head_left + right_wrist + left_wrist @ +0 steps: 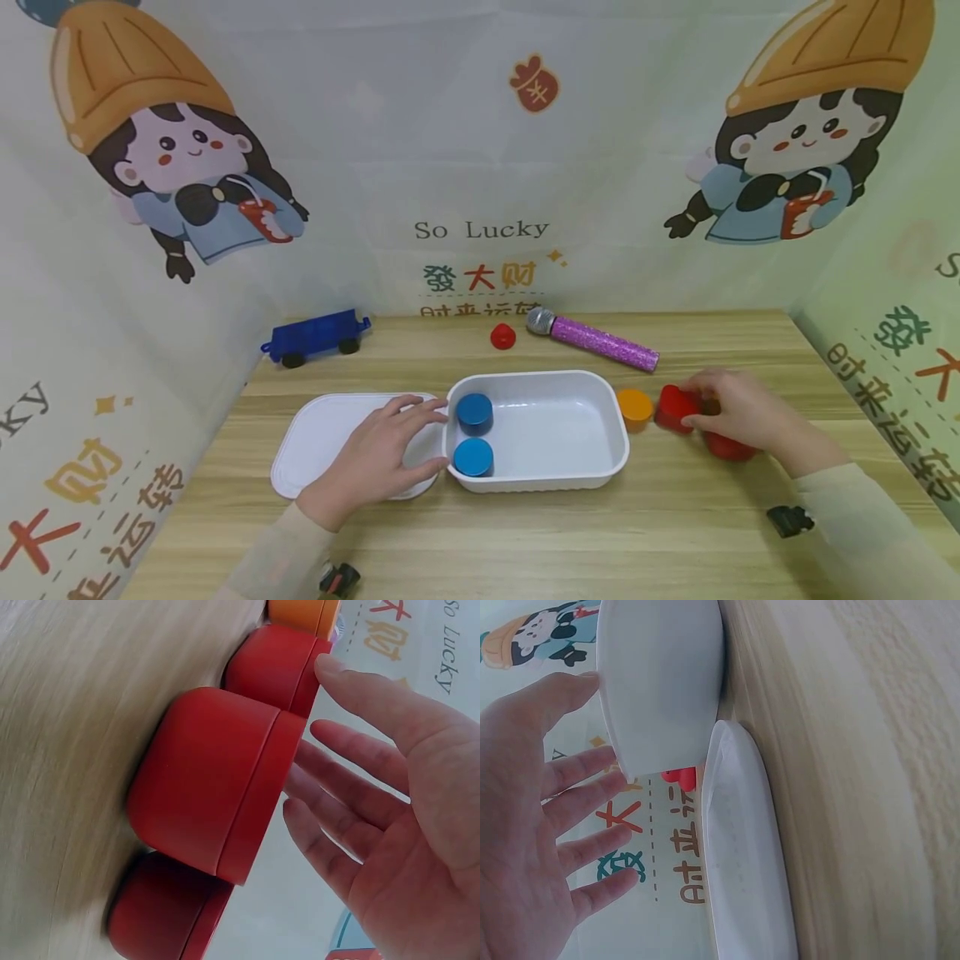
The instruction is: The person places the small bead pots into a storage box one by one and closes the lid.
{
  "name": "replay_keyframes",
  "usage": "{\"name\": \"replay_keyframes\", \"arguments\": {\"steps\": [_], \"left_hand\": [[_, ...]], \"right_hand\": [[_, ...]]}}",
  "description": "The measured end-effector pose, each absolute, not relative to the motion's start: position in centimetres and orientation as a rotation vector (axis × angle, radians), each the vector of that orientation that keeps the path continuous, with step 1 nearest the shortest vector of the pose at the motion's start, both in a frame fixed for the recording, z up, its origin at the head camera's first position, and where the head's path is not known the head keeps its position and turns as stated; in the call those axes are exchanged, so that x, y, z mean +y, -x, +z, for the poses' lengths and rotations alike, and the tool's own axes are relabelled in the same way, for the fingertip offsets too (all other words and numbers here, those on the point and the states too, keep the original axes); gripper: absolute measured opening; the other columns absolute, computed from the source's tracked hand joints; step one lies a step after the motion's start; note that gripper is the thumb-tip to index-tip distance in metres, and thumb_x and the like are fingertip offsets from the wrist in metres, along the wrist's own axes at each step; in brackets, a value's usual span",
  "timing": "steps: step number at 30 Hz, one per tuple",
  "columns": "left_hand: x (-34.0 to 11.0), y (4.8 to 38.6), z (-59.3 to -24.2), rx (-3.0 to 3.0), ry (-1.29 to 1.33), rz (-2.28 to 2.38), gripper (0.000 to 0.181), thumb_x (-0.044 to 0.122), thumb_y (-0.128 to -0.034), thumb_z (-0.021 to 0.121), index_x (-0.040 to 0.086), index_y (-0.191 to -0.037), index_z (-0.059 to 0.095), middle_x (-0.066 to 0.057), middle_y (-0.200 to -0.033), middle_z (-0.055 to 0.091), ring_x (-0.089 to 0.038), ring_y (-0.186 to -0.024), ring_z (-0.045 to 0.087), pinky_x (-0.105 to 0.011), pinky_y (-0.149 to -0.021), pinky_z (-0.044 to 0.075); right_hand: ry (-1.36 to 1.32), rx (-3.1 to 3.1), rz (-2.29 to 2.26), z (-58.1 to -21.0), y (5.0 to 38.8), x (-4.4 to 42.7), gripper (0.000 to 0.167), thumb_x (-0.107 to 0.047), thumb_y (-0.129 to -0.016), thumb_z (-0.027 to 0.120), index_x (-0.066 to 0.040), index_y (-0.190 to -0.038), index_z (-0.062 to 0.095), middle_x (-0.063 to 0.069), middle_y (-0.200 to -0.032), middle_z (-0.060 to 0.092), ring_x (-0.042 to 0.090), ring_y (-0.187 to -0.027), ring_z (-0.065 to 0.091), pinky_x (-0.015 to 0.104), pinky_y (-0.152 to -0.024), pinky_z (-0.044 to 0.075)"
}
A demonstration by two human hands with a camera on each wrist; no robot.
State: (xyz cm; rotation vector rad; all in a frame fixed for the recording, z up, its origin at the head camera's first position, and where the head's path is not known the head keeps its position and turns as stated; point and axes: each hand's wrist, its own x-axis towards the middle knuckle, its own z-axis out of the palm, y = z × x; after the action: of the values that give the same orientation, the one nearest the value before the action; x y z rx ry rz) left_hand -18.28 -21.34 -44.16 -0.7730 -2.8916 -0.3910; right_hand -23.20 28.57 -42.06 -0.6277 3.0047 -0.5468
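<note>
In the head view my right hand [738, 412] pinches a small red tin [675, 408] between thumb and fingers at its right edge. A rounder red tin [729, 447] lies under the hand; the right wrist view shows a larger red tin [206, 780] in front of the fingers, which hides part of the grasp. My left hand [378, 450] reaches over a white lid [315, 437], its spread fingertips and thumb touching the left rim of a white box [618, 450]. Inside the box, along its left side, sit a dark blue tin [475, 412] and a lighter blue tin [473, 457].
An orange tin [636, 408] stands between the box and the red tin. Behind lie a purple glittery microphone [603, 340], a small red knob-like piece [503, 336] and a blue toy wagon [315, 337]. Printed cloth [480, 167] walls the table's back and sides.
</note>
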Motion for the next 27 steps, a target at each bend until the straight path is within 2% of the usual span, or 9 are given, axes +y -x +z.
{"name": "replay_keyframes", "arguments": {"steps": [9,18,27], "left_hand": [[-21.4,18.2,-44.0,-2.887,0.775,-0.375,0.056,0.060,-0.0920,0.067,0.023,-0.135,0.067,0.004,-0.155,0.055,-0.029,-0.144,0.047,-0.059,-0.111,0.046],[-21.4,18.2,-44.1,-2.884,0.778,-0.359,0.057,0.060,-0.0921,0.066,0.023,-0.135,0.068,0.004,-0.153,0.056,-0.029,-0.143,0.048,-0.058,-0.111,0.046],[-21.4,18.2,-44.1,-2.876,0.780,-0.379,0.056,0.060,-0.0925,0.066,0.023,-0.135,0.068,0.002,-0.154,0.056,-0.030,-0.143,0.048,-0.059,-0.109,0.047]], "right_hand": [[0.647,2.986,-0.588,-42.4,23.4,28.9,0.051,-0.024,-0.082,0.088,0.005,-0.121,0.071,0.020,-0.113,0.073,0.025,-0.090,0.067,0.052,-0.084,0.061],[0.682,3.027,-0.632,-41.4,23.4,28.9,0.044,-0.020,-0.083,0.086,0.005,-0.115,0.073,0.020,-0.106,0.073,0.028,-0.086,0.066,0.053,-0.081,0.061],[0.653,3.060,-0.577,-38.6,22.7,27.3,0.046,-0.024,-0.085,0.085,0.002,-0.122,0.071,0.022,-0.117,0.070,0.033,-0.097,0.066,0.053,-0.086,0.061]]}}
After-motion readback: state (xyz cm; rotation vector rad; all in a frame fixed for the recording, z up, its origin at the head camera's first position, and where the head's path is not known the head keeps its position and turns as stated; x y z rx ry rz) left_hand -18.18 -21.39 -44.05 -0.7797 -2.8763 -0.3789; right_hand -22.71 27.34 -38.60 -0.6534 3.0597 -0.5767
